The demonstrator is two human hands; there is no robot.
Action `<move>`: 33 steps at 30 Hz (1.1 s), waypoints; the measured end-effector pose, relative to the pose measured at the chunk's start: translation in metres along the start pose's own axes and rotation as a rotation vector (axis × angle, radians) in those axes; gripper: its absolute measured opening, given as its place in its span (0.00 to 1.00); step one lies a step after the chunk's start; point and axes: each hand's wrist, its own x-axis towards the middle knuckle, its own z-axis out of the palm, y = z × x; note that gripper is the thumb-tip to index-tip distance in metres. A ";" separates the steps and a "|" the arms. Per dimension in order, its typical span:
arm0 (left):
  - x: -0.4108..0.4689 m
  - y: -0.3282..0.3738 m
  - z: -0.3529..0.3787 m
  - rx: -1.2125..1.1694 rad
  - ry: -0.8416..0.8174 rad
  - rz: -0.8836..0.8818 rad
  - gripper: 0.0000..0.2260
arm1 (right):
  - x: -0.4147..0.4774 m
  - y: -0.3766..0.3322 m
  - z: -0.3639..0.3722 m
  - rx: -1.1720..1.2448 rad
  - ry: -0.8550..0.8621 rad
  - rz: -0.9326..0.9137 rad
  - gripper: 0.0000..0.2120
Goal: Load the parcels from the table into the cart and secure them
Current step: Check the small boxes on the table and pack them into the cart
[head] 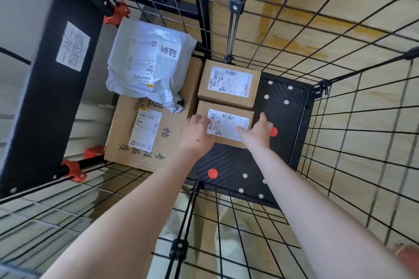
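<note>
In the middle of the frame, the white label on the far small box (229, 84) read "110 M008 001" beside its barcodes. Just below, the near small box (226, 142) showed what looked like "300 N45 794", its label partly covered by the left hand (197, 131) and right hand (257, 133). Up and to the left, the grey mailer bag (145, 52) bore two large handwritten Chinese characters and a printed "0075". On the large carton (167, 133) we made out "200", "x15" and big printed Chinese characters. The sticker (73, 46) on the black panel (45, 88) at far left was too small to read.
</note>
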 end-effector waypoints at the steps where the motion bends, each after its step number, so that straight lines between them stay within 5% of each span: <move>1: -0.005 0.006 -0.007 -0.028 0.010 -0.019 0.19 | -0.008 -0.004 -0.008 -0.005 -0.004 -0.009 0.40; 8: -0.057 0.052 -0.063 -0.163 0.110 -0.061 0.08 | -0.076 -0.035 -0.070 -0.008 -0.104 -0.214 0.18; 16: -0.141 0.119 -0.130 -0.182 0.293 0.117 0.04 | -0.172 -0.079 -0.143 -0.250 -0.137 -0.541 0.12; 24: -0.245 0.165 -0.197 -0.269 0.413 0.166 0.03 | -0.278 -0.133 -0.212 -0.292 -0.157 -0.719 0.10; 33: -0.349 0.174 -0.251 -0.381 0.740 0.148 0.07 | -0.374 -0.179 -0.227 -0.358 -0.318 -1.003 0.07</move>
